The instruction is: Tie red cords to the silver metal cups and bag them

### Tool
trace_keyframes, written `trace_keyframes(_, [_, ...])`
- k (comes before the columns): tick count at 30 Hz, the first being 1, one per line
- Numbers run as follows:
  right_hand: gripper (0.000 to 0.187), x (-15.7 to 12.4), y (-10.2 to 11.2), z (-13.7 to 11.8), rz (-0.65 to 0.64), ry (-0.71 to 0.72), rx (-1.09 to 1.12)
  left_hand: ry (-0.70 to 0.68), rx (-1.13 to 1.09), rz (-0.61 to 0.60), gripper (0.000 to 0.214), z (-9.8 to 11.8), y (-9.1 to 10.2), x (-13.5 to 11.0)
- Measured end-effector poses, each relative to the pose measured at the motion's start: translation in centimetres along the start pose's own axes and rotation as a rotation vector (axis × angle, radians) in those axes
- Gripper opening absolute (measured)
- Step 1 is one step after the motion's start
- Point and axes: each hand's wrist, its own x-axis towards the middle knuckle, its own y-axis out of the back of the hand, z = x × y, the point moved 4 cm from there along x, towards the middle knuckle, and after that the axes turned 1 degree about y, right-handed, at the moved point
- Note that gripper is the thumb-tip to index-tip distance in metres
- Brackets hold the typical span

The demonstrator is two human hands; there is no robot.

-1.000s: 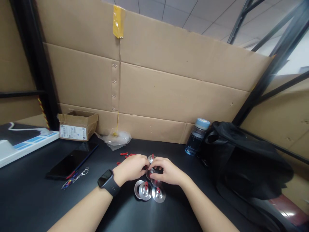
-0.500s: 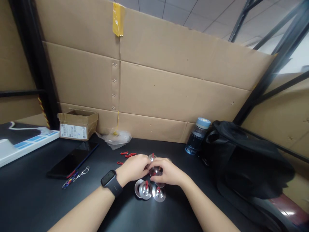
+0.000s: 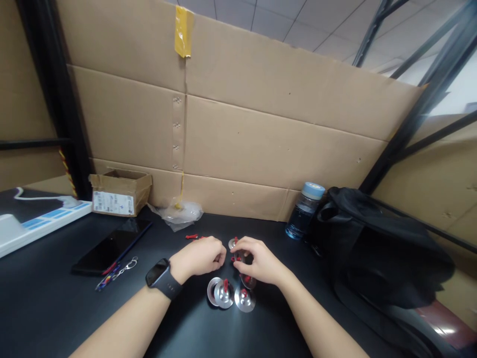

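Small silver finger cymbals with red straps lie on the black table. One finger cymbal (image 3: 245, 300) lies at the front right, and another (image 3: 224, 294) overlaps a third at the front left. My right hand (image 3: 259, 261) curves its thumb and fingers around a tilted cymbal (image 3: 238, 257), partly hidden by the hand. Beyond its fingertips a further cymbal (image 3: 233, 243) shows, and one more lies under the thumb. My left hand (image 3: 203, 256), wearing a black watch at the wrist, is curled closed, apart from the right one. Whatever its fingers hold is hidden. Behind it lie red straps (image 3: 192, 236).
At the left are a phone (image 3: 112, 247), a keychain (image 3: 117, 273), a white power strip (image 3: 55, 219) and an open cardboard box (image 3: 119, 194). A plastic bag (image 3: 181, 214) lies by the cardboard wall. A water bottle (image 3: 303, 211) and a black bag (image 3: 380, 243) stand at the right.
My left hand has drawn away to the left from my right hand, which stays around the cymbal. The hands were touching or nearly touching before.
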Motion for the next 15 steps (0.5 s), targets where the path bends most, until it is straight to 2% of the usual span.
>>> trace_keyframes(5, [0.036,0.0,0.3,0.2,0.056,-0.047,0.077,0.018,-0.044,-0.09,0.014,-0.4,0.8,-0.4])
trace_keyframes(10, [0.032,0.0,0.3,0.3,0.06,-0.058,0.093,0.032,-0.096,0.028,0.016,0.1,2.6,-0.9])
trace_keyframes(15, [0.031,0.0,0.0,0.5,0.044,-0.055,0.097,0.063,-0.063,-0.095,0.032,-0.2,1.3,-0.9])
